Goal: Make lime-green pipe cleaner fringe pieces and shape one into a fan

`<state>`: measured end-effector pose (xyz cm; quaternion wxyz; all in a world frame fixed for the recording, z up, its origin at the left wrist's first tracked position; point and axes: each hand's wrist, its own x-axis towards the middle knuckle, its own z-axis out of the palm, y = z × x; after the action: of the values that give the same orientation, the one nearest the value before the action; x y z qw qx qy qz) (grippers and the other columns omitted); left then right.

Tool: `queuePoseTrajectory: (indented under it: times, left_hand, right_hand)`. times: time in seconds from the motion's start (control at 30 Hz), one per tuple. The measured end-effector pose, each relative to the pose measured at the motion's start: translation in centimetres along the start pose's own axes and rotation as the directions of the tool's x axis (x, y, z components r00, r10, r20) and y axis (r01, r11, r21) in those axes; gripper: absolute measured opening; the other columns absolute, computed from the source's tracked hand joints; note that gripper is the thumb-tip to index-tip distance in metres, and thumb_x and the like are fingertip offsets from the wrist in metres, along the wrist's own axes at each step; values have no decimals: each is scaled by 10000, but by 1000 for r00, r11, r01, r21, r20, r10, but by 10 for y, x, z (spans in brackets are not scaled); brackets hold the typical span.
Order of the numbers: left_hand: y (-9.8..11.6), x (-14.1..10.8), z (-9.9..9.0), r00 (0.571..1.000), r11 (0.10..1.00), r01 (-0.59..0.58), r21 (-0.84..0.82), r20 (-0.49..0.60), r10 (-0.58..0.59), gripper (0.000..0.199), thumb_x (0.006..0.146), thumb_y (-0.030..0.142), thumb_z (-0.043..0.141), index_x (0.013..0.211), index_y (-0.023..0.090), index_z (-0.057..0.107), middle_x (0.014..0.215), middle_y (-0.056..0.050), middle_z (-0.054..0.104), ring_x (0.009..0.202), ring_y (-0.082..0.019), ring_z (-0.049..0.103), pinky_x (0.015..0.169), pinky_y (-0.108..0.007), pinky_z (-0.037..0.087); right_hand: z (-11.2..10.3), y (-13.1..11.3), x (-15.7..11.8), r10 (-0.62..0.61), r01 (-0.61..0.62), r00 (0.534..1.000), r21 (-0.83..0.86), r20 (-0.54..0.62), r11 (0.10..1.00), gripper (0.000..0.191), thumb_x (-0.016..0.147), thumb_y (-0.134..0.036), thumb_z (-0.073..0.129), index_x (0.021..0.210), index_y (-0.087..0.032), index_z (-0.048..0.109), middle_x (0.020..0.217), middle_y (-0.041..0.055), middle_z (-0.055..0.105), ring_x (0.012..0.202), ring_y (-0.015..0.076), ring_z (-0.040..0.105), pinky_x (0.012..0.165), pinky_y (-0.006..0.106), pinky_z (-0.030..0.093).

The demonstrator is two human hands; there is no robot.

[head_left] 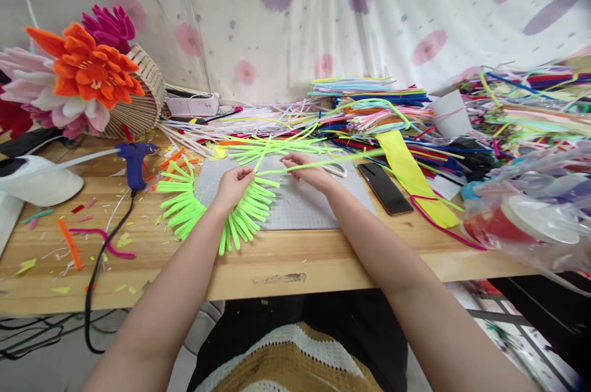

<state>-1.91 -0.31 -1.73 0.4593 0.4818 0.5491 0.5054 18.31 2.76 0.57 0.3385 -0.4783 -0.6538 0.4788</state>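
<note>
My left hand [237,185] pinches the green fuzzy strips [244,213]. My right hand [302,170] is loosely curled at a long green strip [341,161], with bare gray mat [300,207] between my arms.

Wooden table [323,266] bears a gray mat [314,210], phone [385,188] and glue gun [133,164].

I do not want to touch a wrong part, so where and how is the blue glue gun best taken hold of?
Probably best by the handle, from the near side. The blue glue gun has its handle pointing toward the person, its body lying crosswise beyond. Let fingers close around the handle, above where the black cord leaves its end.
</note>
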Motion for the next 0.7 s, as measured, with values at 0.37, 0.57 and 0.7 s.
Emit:
queuePoseTrajectory:
  times: [0.37,0.57,0.7]
  left_hand:
    - [8,-7,8,986,978,166,-128,-14,-169,249,502,292,737,672,158,615,575,27,607,535,-110,529,579,-244,414]
    - [10,-8,8,988,972,151,-182,9,-152,256,515,277,735,707,161,612,602,23,620,538,-108,546,579,-245,432]
    - [4,-5,8,998,987,56,-147,2,-56,273,528,303,744,728,157,630,651,10,634,594,-111,559,625,-245,442]
  right_hand:
    - [9,18,-11,-31,-42,977,333,211,942,272,620,-370,706,709,-144,584,649,-12,612,578,67,550,596,204,458]
    - [9,21,-12,-52,-16,979,325,199,946,254,606,-349,716,715,-147,607,632,-21,598,563,67,539,541,193,450]
    - [8,20,-13,-27,-45,978,334,207,941,276,606,-374,711,744,-156,615,622,-27,583,540,62,517,494,183,440]
